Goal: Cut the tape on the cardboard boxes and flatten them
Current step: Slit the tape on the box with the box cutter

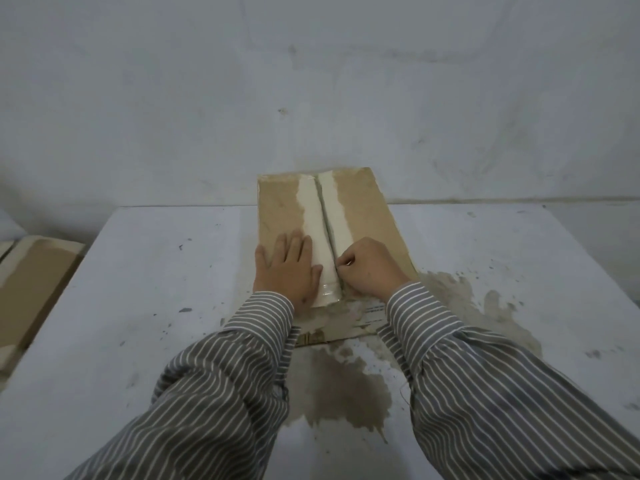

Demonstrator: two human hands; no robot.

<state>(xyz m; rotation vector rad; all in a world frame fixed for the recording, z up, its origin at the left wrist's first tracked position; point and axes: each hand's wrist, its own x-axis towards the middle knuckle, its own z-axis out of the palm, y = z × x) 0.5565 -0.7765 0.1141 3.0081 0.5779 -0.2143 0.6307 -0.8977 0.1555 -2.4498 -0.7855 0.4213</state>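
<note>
A cardboard box (360, 216) sits on the white table (138, 306), with pale tape (325, 216) running 12 to 6 along its top seam. The left hand (287, 271) presses flat, fingers together, at the seam's 9 o'clock side; the right hand (367, 268) is curled, pinching a small thin tool (346, 262) at the seam. Print on the box's near flap (375, 310) is too blurred to read, and flattened cardboard (31, 289) lies at 9 o'clock.

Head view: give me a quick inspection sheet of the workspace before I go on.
Surface: white table, scuffed, brown stains near the front.
Job's things: cardboard box with pale tape along its centre seam.
Clutter: flattened cardboard at left edge.
Hands: left hand flat on the box; right hand curled at the seam, tool too small to identify.
Cables: nothing seen.
Surroundings: marked white wall.
</note>
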